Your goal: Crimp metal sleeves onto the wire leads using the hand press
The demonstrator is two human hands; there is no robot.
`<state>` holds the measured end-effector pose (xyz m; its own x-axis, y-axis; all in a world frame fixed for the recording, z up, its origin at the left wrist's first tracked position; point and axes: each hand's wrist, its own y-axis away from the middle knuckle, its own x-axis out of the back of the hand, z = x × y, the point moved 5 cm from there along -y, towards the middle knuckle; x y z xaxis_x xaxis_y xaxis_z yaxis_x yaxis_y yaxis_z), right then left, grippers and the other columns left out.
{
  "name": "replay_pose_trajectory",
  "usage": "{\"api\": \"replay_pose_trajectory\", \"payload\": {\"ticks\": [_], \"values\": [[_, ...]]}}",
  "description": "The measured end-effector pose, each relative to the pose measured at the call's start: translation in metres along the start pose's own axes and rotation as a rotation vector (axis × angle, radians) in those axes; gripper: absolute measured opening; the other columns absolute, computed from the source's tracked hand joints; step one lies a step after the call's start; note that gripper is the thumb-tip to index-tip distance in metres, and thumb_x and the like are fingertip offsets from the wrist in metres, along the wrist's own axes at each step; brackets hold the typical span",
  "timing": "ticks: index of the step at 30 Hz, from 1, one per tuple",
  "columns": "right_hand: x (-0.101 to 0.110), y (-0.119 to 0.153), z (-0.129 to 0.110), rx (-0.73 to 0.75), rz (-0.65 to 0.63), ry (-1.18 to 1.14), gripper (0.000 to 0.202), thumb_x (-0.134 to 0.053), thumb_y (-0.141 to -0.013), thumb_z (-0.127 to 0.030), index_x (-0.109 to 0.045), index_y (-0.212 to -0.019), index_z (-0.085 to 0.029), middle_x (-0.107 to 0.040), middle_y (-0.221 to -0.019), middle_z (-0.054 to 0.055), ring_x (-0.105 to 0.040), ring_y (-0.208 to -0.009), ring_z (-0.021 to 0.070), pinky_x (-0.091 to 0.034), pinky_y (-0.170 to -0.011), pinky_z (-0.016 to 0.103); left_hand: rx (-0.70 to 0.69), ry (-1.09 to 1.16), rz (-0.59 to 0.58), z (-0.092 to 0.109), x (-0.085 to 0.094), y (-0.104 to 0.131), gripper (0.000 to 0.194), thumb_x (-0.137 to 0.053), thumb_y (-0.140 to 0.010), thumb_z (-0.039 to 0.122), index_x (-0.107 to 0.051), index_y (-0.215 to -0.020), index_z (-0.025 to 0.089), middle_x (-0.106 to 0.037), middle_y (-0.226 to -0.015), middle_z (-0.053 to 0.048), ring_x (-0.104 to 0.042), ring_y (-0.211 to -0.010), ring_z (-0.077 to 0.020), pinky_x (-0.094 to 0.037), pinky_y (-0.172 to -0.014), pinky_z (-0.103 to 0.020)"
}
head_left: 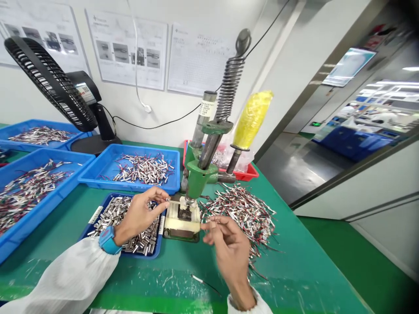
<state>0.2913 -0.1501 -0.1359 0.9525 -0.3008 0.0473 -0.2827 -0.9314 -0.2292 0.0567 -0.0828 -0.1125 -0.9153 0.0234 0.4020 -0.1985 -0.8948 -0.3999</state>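
A green hand press [199,176] with a coil spring and a yellow-wrapped handle [252,120] stands at the centre. My left hand [144,211] is over a small blue tray of metal cylinders [144,244], its thumb and forefinger pinched on a tiny metal piece [168,199] left of the press head. At the right edge of the taped press base [181,224] is my right hand [229,246], fingers curled, index fingertip near the tape. Whether it holds anything is too small to tell. A pile of wired parts [245,209] lies behind it.
Larger blue trays [129,185] of wired parts line the left and back. A black fan [52,83] stands behind them. A red tray [248,174] is behind the press. One loose wired piece [198,279] lies near the front edge.
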Motion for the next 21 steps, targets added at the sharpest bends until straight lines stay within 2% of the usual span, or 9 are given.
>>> {"api": "replay_pose_trajectory", "payload": {"ticks": [3, 7, 9, 11, 14, 18, 21], "values": [[-0.012, -0.008, -0.005, 0.042, -0.059, -0.084, 0.034, -0.061, -0.091, -0.052, -0.067, -0.09, -0.018, -0.077, -0.085, 0.01, -0.071, -0.065, 0.0195, -0.057, -0.06, 0.03, 0.013, 0.034, 0.017, 0.002, -0.002, 0.0, 0.015, -0.067, -0.088, 0.032, -0.068, -0.094, 0.018, -0.074, -0.088, -0.003, -0.069, -0.082, -0.0174, -0.057, -0.077, -0.03], [-0.025, -0.013, -0.002, 0.051, -0.054, -0.014, 0.028, -0.069, -0.088, -0.046, -0.065, -0.087, -0.018, -0.074, -0.078, 0.006, -0.071, -0.07, 0.0182, -0.056, -0.066, 0.028, 0.041, 0.075, 0.045, 0.003, -0.008, 0.002, 0.019, -0.068, -0.089, 0.034, -0.072, -0.096, 0.018, -0.076, -0.09, -0.005, -0.07, -0.083, -0.0188, -0.057, -0.078, -0.031], [-0.033, -0.012, 0.0, 0.04, -0.058, -0.007, 0.028, -0.069, -0.088, -0.045, -0.061, -0.094, -0.019, -0.073, -0.079, 0.004, -0.071, -0.07, 0.0173, -0.057, -0.068, 0.028, 0.039, 0.078, 0.049, 0.004, -0.012, 0.002, 0.02, -0.068, -0.09, 0.035, -0.075, -0.099, 0.018, -0.077, -0.093, -0.006, -0.07, -0.085, -0.0197, -0.056, -0.079, -0.032], [-0.041, -0.011, 0.002, 0.003, -0.065, -0.035, 0.034, -0.069, -0.089, -0.045, -0.054, -0.108, -0.02, -0.073, -0.078, 0.003, -0.071, -0.066, 0.0165, -0.057, -0.066, 0.027, 0.017, 0.088, 0.046, 0.006, -0.016, 0.001, 0.021, -0.067, -0.092, 0.036, -0.078, -0.101, 0.02, -0.077, -0.096, -0.007, -0.07, -0.089, -0.0204, -0.055, -0.081, -0.032], [-0.051, -0.012, 0.005, -0.066, -0.066, -0.104, 0.056, -0.071, -0.086, -0.046, -0.043, -0.127, -0.021, -0.072, -0.07, -0.002, -0.068, -0.057, 0.0158, -0.056, -0.059, 0.026, -0.014, 0.117, 0.049, 0.011, -0.021, -0.001, 0.021, -0.066, -0.093, 0.033, -0.079, -0.104, 0.021, -0.078, -0.099, -0.007, -0.07, -0.092, -0.0208, -0.054, -0.084, -0.033], [-0.058, -0.014, 0.015, -0.182, -0.09, -0.209, 0.066, -0.076, -0.08, -0.051, -0.043, -0.126, -0.018, -0.07, -0.064, -0.002, -0.064, -0.048, 0.0153, -0.054, -0.049, 0.024, -0.021, 0.155, 0.069, 0.013, -0.028, -0.006, 0.023, -0.067, -0.091, 0.031, -0.08, -0.106, 0.019, -0.077, -0.097, -0.008, -0.069, -0.093, -0.0218, -0.054, -0.085, -0.034], [-0.058, -0.015, 0.025, -0.22, -0.126, -0.184, 0.066, -0.075, -0.079, -0.052, -0.044, -0.126, -0.017, -0.07, -0.062, -0.002, -0.066, -0.048, 0.0157, -0.055, -0.048, 0.023, -0.007, 0.168, 0.043, 0.014, -0.034, -0.01, 0.027, -0.067, -0.09, 0.032, -0.078, -0.11, 0.018, -0.076, -0.099, -0.009, -0.068, -0.094, -0.0221, -0.054, -0.086, -0.035]]}}
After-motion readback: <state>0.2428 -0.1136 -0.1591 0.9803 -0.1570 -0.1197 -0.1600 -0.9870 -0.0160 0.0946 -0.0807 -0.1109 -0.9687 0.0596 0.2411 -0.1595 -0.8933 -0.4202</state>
